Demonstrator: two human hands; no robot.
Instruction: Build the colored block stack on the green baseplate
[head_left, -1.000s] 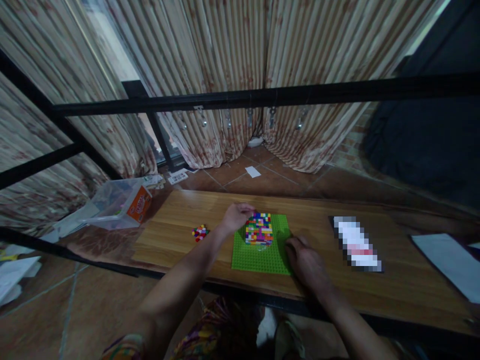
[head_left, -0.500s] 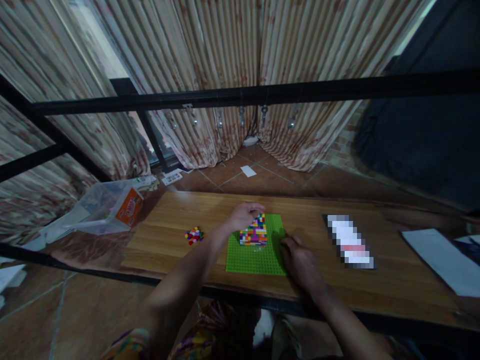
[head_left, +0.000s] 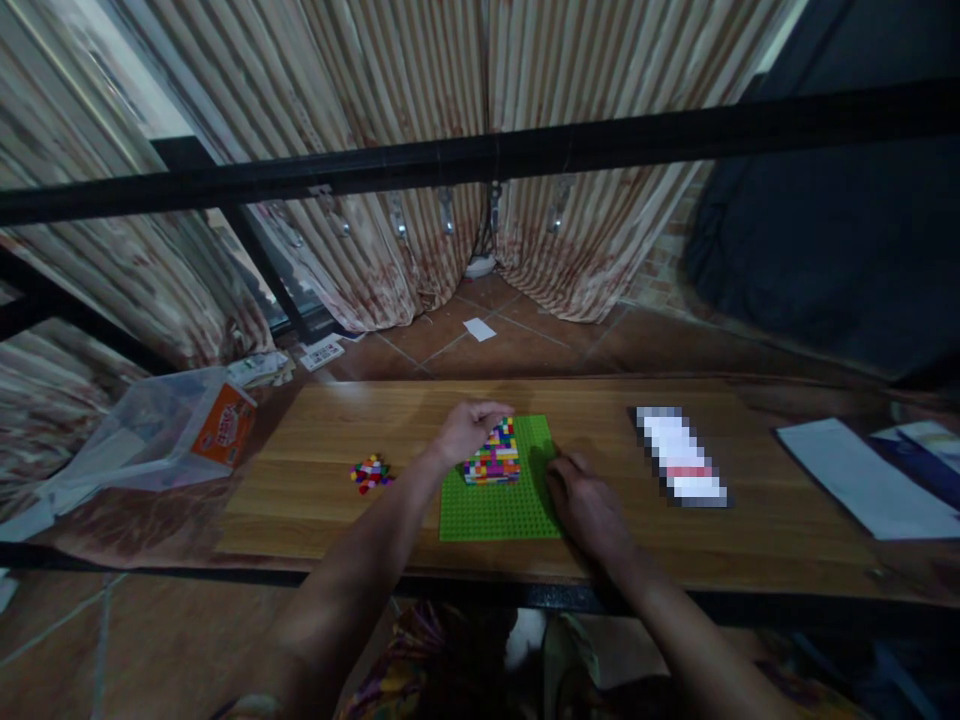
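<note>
A block of many-coloured toy bricks (head_left: pixel 495 458) stands on a green studded baseplate (head_left: pixel 499 520) on the wooden table. My left hand (head_left: pixel 466 432) is over the upper left of the block, its fingers drawn together. Whatever its fingertips pinch, if anything, is too small or hidden to name. At the baseplate's right edge, my right hand (head_left: pixel 589 498) grips the plate with curled fingers. Left of the plate lies a small heap of loose bricks (head_left: pixel 370 473) in mixed colours.
A blurred-out dark-edged object (head_left: pixel 682 458) rests on the table's right half. Left of the table sits a clear plastic box (head_left: pixel 154 420) with an orange label. White papers (head_left: pixel 866 475) lie to the right. A black rail (head_left: pixel 450 155) crosses beyond the table, before curtains.
The whole view has shifted, so the table and things appear further left and slightly higher. Both hands keep about the same places at the block and the baseplate.
</note>
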